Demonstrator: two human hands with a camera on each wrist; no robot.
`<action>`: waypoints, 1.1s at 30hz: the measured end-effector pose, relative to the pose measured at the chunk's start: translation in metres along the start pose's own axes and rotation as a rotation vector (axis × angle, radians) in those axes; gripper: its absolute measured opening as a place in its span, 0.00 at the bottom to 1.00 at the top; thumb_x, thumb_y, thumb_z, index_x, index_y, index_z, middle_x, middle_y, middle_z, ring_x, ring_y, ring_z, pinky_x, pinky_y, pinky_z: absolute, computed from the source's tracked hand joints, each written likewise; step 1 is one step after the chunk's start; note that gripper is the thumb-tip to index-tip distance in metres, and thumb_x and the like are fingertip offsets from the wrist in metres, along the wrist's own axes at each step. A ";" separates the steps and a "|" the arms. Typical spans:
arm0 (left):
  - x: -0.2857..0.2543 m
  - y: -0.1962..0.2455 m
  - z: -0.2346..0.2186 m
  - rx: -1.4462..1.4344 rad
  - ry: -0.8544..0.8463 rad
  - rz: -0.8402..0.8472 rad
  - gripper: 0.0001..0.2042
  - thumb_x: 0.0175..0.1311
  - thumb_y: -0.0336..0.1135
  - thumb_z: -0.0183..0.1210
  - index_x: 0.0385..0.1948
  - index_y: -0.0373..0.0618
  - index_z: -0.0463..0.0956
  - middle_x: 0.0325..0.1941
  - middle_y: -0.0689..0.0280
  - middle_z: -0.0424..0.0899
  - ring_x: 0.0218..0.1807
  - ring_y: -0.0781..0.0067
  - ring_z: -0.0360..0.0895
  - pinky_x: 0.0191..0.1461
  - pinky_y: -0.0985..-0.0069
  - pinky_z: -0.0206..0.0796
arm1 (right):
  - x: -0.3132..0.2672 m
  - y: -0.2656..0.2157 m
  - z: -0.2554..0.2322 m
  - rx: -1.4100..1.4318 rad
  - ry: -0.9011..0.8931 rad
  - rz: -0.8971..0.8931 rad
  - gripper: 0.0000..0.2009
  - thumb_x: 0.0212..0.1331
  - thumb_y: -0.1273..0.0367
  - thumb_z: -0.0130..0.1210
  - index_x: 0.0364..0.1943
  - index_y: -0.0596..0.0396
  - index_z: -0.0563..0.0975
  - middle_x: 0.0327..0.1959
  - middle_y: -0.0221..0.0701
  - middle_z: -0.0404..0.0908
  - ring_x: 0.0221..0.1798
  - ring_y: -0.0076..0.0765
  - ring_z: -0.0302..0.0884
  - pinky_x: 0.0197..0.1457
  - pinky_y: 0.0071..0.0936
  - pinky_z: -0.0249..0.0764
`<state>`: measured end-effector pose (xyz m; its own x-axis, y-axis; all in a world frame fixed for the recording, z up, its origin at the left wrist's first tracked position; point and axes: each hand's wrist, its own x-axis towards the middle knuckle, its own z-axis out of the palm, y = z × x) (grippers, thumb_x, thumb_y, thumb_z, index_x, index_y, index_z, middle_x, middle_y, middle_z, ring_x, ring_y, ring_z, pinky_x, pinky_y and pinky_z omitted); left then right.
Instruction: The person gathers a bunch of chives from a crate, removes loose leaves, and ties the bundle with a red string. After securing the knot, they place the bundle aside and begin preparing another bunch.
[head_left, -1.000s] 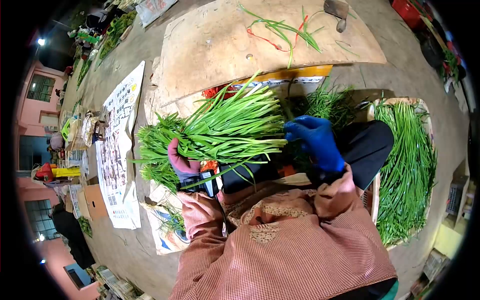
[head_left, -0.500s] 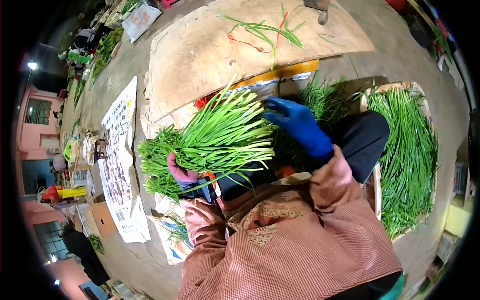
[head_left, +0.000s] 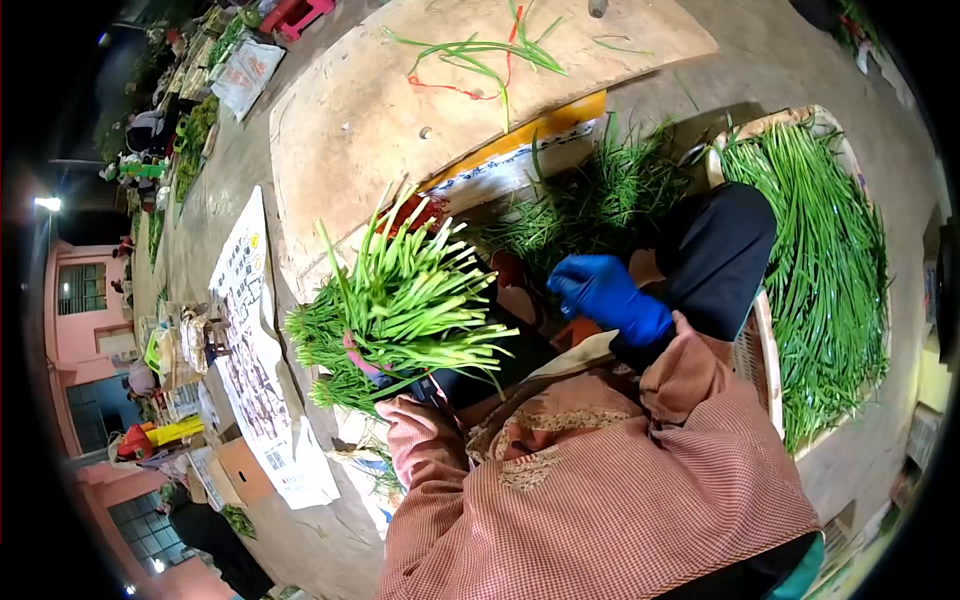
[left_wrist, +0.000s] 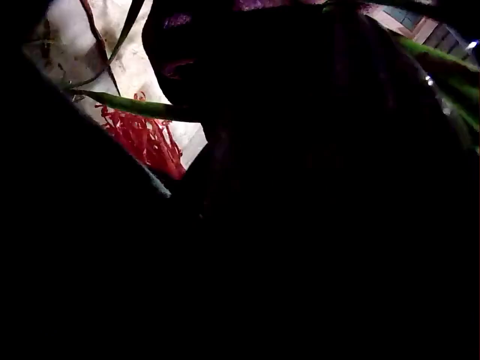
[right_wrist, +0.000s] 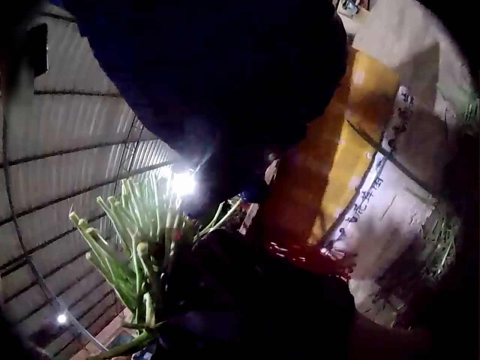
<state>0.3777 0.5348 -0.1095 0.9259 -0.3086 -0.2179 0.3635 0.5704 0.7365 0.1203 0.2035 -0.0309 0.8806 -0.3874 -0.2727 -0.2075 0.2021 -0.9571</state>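
A thick bunch of garlic chives (head_left: 420, 300) is held by my left hand (head_left: 362, 358), in a pinkish-purple glove, its fingers around the leafy side. The pale cut ends fan out up and to the right. My right hand (head_left: 610, 300), in a blue glove, hovers over the lap to the right of the bunch, apart from it, fingers loosely bent with nothing visible between them. In the right wrist view the chive stems (right_wrist: 142, 255) stand beside the dark glove. The left wrist view is mostly dark, with red ties (left_wrist: 146, 139) showing in a gap.
A wooden board (head_left: 350, 130) lies ahead, bearing loose leaves (head_left: 480, 48) and a red string (head_left: 455, 90). To the right stands a basket (head_left: 768, 375) full of long chives. Leafy scraps (head_left: 620, 190) lie between board and knee. A printed sheet (head_left: 260, 360) spreads at the left.
My right hand has drawn back from the cut ends of the chives toward the lap. The bunch has tipped so its cut ends point more upward. The head view has shifted.
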 end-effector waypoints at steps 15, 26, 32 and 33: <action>0.001 -0.004 0.012 0.057 -0.092 0.122 0.21 0.63 0.44 0.41 0.53 0.43 0.66 0.49 0.49 0.74 0.48 0.51 0.74 0.51 0.52 0.68 | 0.018 -0.049 0.048 -0.079 -0.338 -0.141 0.12 0.55 0.62 0.55 0.24 0.58 0.77 0.18 0.34 0.78 0.17 0.24 0.73 0.22 0.21 0.69; 0.002 -0.007 0.016 0.061 -0.103 0.157 0.20 0.63 0.43 0.41 0.53 0.43 0.66 0.48 0.49 0.74 0.47 0.51 0.74 0.51 0.52 0.68 | 0.013 -0.020 -0.063 -0.003 0.279 -0.137 0.06 0.56 0.71 0.54 0.33 0.61 0.77 0.23 0.29 0.78 0.21 0.19 0.74 0.23 0.14 0.67; 0.001 -0.009 0.018 0.062 -0.107 0.179 0.20 0.63 0.43 0.42 0.52 0.42 0.66 0.48 0.49 0.74 0.47 0.51 0.75 0.50 0.52 0.68 | 0.017 -0.013 -0.093 -0.722 0.461 -0.418 0.17 0.52 0.66 0.57 0.47 0.55 0.74 0.36 0.40 0.79 0.30 0.35 0.79 0.35 0.27 0.74; 0.001 -0.008 0.018 0.063 -0.109 0.183 0.20 0.63 0.43 0.42 0.52 0.42 0.66 0.48 0.49 0.75 0.47 0.51 0.75 0.50 0.52 0.68 | 0.015 -0.026 -0.077 -0.643 0.378 -0.263 0.20 0.49 0.62 0.59 0.48 0.53 0.74 0.40 0.43 0.77 0.34 0.42 0.78 0.38 0.32 0.74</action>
<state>0.3735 0.5162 -0.1038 0.9581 -0.2863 -0.0091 0.1799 0.5767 0.7969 0.1061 0.1226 -0.0178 0.7547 -0.6528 0.0659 -0.3195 -0.4534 -0.8321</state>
